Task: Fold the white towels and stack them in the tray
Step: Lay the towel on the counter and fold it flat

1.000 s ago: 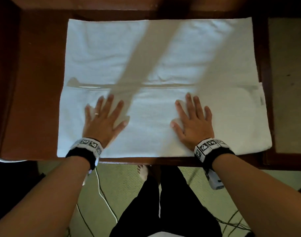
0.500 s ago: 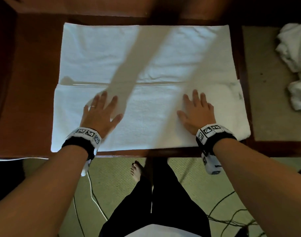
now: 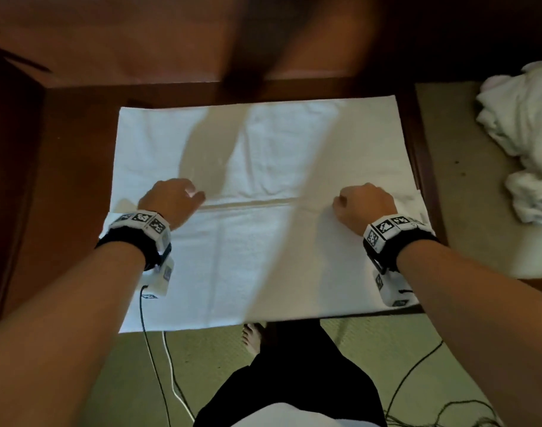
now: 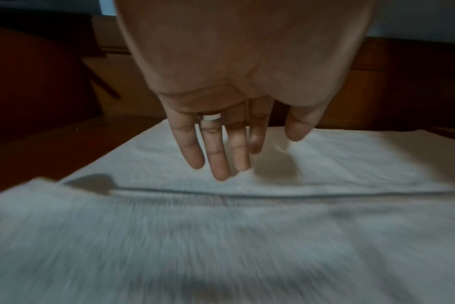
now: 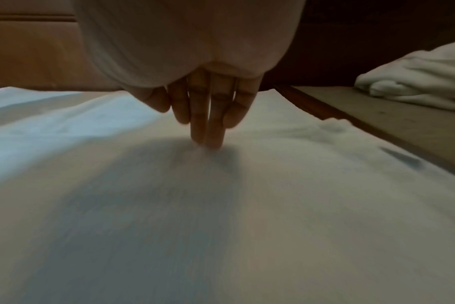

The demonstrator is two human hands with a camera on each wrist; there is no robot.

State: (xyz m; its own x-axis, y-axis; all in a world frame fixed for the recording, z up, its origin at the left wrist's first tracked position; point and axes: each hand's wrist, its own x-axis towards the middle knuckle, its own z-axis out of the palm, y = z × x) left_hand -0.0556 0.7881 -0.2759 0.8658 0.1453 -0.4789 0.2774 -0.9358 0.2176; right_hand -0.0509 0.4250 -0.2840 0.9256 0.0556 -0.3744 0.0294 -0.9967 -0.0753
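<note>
A white towel (image 3: 263,149) lies flat on the brown wooden table (image 3: 63,180), its near part folded over the far part, with the folded layer's edge (image 3: 248,204) running across the middle. My left hand (image 3: 171,197) is at that edge on the left. In the left wrist view its fingers (image 4: 221,160) hang straight down just above the towel (image 4: 325,160), holding nothing. My right hand (image 3: 363,204) is at the edge on the right. Its straight fingertips (image 5: 208,139) touch the towel (image 5: 273,205).
A heap of crumpled white towels (image 3: 522,143) lies on a beige surface (image 3: 466,195) right of the table, also visible in the right wrist view as a heap (image 5: 416,82). Cables (image 3: 171,380) trail on the green floor by my legs.
Both hands lifted off the near layer, where they lay flat, and moved forward to its edge. Their fingers now point down. The left hand also shifted left and the right hand shifted right.
</note>
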